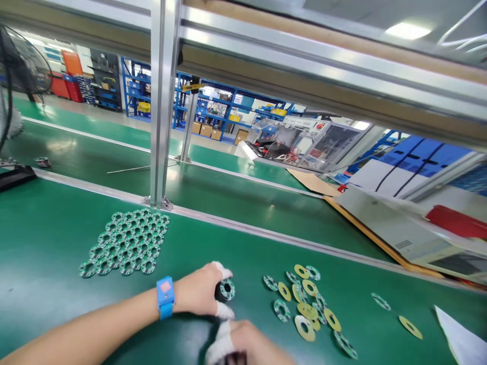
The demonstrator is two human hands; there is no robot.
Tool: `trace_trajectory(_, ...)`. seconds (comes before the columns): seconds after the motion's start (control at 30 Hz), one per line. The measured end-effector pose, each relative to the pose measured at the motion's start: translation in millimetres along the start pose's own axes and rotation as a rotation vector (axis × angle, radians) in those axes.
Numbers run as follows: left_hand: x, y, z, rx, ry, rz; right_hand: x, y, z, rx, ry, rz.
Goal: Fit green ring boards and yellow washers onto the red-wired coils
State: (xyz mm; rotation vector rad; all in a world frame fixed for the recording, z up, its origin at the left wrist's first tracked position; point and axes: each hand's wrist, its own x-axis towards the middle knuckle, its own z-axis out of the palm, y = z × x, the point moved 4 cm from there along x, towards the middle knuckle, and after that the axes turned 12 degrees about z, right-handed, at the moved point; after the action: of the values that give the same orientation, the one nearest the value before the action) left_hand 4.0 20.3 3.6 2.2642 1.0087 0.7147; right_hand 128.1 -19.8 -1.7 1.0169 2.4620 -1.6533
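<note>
My left hand (201,293), with a blue wristband and white finger cots, is closed round a small black cylinder topped by a green ring-shaped circuit board (225,290). My right hand (243,345) is low at the frame's bottom edge, just below the left one, fingers curled, white cot on one finger; what it holds is hidden. To the right lies a loose pile of green ring boards and yellow washers (304,304). A panel of several joined green ring boards (127,242) lies flat to the left.
Green work mat (45,263) covers the bench. An aluminium post (162,101) stands behind the panel. Single rings (410,326) lie far right, beside a white paper corner (462,340). A fan (15,76) is at the left. Cardboard and boxes sit at the right.
</note>
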Motion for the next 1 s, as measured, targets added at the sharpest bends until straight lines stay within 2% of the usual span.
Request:
trace_trajectory(0.03, 0.8, -2.5, 5.0, -0.028, -0.019, -0.014, 8.0, 5.9, 12.3, -0.069, -0.036, -0.042)
trace_trajectory(0.1, 3.1, -6.0, 13.1, -0.042, -0.015, -0.035, 22.6, 19.0, 29.9, -0.205, -0.026, -0.067)
trace_trajectory(0.23, 6.0, -6.0, 16.9, -0.026, 0.025, -0.043, 30.6, 25.9, 43.0, -0.333, -0.004, -0.083)
trace_trajectory(0.5, 4.9, -4.8, 12.7, 0.037, 0.048, -0.047, 23.6, 3.1, 46.7, -0.343, 0.022, -0.142)
trace_trajectory(0.57, 5.0, -6.0, 12.9, 0.053, 0.054, -0.047, 16.8, -4.3, 39.2, -0.337, 0.009, -0.158)
trace_trajectory(0.63, 4.8, -7.0, 13.0, 0.064, 0.066, -0.046, 6.1, -10.2, 20.4, -0.300, 0.014, -0.135)
trace_trajectory(0.7, 4.6, -7.0, 13.5, 0.071, 0.074, -0.039, -3.4, -9.6, -9.6, -0.208, 0.125, -0.034)
trace_trajectory(0.77, 4.5, -6.3, 14.3, 0.065, 0.081, -0.031, -10.0, -1.1, -45.3, -0.066, 0.431, 0.093)
trace_trajectory(0.83, 4.8, -5.3, 15.7, 0.054, 0.086, -0.023, -12.3, 11.7, -68.5, 0.035, 0.696, 0.194)
trace_trajectory(0.9, 5.3, -4.9, 17.5, 0.055, 0.084, -0.020, -7.8, 21.3, -74.7, 0.053, 0.809, 0.238)
trace_trajectory(1.0, 6.2, -5.3, 20.4, 0.072, 0.071, -0.012, 2.5, 22.4, -68.3, -0.041, 0.834, 0.214)
